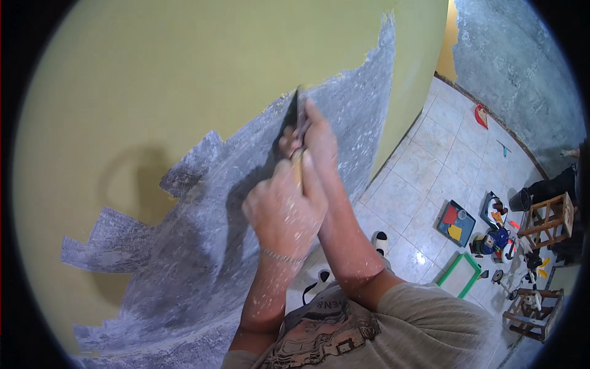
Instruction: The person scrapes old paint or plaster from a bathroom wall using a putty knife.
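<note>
A scraper [300, 114] with a wooden handle and a narrow metal blade is held up against the wall. My left hand [286, 206], flecked with pale paint chips, is closed around the handle. Higher up, my right hand [321, 138] grips the blade, its index finger stretched along the metal. The blade's tip meets the ragged line where the yellow-green paint [184, 67] borders the bare grey plaster [190, 246]. Pale flecks dot the grey area and both forearms. Part of the blade and some right fingers are hidden behind the grip.
On the tiled floor [424, 166] at right lie a dark tray [456, 222] with red and yellow pieces, a green-rimmed tray [461, 275] and several tools. Two wooden stools [549, 220] stand there, beside a dark bucket [520, 199]. Another person's hand [571, 152] shows at the far right.
</note>
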Available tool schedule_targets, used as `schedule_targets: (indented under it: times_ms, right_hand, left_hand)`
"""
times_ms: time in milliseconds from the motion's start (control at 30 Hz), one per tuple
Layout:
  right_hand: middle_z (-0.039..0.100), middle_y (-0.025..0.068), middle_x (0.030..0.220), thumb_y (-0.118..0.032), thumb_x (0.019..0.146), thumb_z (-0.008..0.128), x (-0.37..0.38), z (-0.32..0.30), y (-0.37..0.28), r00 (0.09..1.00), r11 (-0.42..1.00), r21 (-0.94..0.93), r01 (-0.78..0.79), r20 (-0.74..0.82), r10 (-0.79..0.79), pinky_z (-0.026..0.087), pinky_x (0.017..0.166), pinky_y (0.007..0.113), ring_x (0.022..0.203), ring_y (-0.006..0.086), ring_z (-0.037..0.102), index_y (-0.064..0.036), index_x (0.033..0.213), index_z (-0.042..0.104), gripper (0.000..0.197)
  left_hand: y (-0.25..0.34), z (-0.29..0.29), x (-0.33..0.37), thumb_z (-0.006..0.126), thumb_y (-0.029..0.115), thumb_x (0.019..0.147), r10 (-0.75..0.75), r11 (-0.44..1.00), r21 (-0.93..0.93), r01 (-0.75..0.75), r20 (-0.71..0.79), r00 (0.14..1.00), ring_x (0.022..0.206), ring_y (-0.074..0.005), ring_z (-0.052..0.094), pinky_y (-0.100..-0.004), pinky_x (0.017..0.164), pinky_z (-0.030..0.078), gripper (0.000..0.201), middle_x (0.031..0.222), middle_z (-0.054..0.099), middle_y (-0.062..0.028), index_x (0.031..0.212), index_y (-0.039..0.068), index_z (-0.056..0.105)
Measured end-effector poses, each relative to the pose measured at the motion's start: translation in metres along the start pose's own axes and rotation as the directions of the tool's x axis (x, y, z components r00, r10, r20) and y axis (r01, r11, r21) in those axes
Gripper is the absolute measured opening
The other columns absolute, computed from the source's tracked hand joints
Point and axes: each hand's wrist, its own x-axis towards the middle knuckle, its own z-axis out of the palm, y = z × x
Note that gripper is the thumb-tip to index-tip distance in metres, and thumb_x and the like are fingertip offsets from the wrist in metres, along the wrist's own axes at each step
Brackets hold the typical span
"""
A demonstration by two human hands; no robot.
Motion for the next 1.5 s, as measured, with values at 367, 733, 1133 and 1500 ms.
schedule_targets:
  times_ms: [367, 733, 1133, 1500]
  right_hand:
    - [0.050, 0.0080, 0.059, -0.040, 0.103, 0.057, 0.014, -0.013, -0.007, 1.000, 1.000, 0.000, -0.021, -0.004, 0.021, 0.041, 0.041, 0.033, 0.042, 0.0172, 0.046, -0.0038, 0.076, 0.053, 0.046]
    - [0.049, 0.0086, 0.058, -0.040, 0.104, 0.055, 0.014, -0.015, -0.011, 0.998, 0.993, 0.107, -0.054, 0.017, 0.052, 0.041, 0.041, 0.033, 0.043, 0.0172, 0.048, -0.0041, 0.077, 0.054, 0.045]
    - [0.051, 0.0079, 0.061, -0.040, 0.105, 0.054, 0.034, -0.014, -0.026, 1.000, 1.000, -0.008, 0.014, 0.010, -0.014, 0.039, 0.040, 0.033, 0.043, 0.0162, 0.045, -0.0031, 0.080, 0.053, 0.045]
    - [0.052, 0.0080, 0.059, -0.039, 0.105, 0.055, 0.024, -0.014, -0.031, 1.000, 1.000, 0.023, -0.021, 0.008, 0.021, 0.040, 0.041, 0.033, 0.043, 0.0171, 0.049, -0.0029, 0.076, 0.057, 0.046]
  left_hand:
    - [0.019, 0.010, 0.011, 0.062, 0.024, 0.097, 0.011, 1.000, 0.012, -0.010, -0.012, 1.000, 0.059, -0.0450, 0.064, -0.0506, 0.056, 0.049, 0.037, 0.060, 0.059, -0.0252, 0.068, 0.001, 0.059]
    - [0.015, 0.000, 0.007, 0.060, 0.027, 0.098, 0.033, 0.999, -0.026, -0.032, 0.050, 0.998, 0.061, -0.0453, 0.065, -0.0528, 0.059, 0.049, 0.039, 0.062, 0.061, -0.0247, 0.068, 0.001, 0.061]
    - [0.029, 0.023, 0.030, 0.058, 0.029, 0.099, 0.022, 0.998, 0.060, -0.023, 0.013, 1.000, 0.065, -0.0477, 0.063, -0.0546, 0.062, 0.048, 0.041, 0.066, 0.063, -0.0258, 0.070, 0.000, 0.062]
    - [0.038, 0.013, 0.021, 0.060, 0.027, 0.099, -0.026, 0.999, -0.022, 0.027, 0.053, 0.998, 0.066, -0.0494, 0.061, -0.0568, 0.061, 0.045, 0.039, 0.066, 0.060, -0.0273, 0.070, 0.001, 0.059]
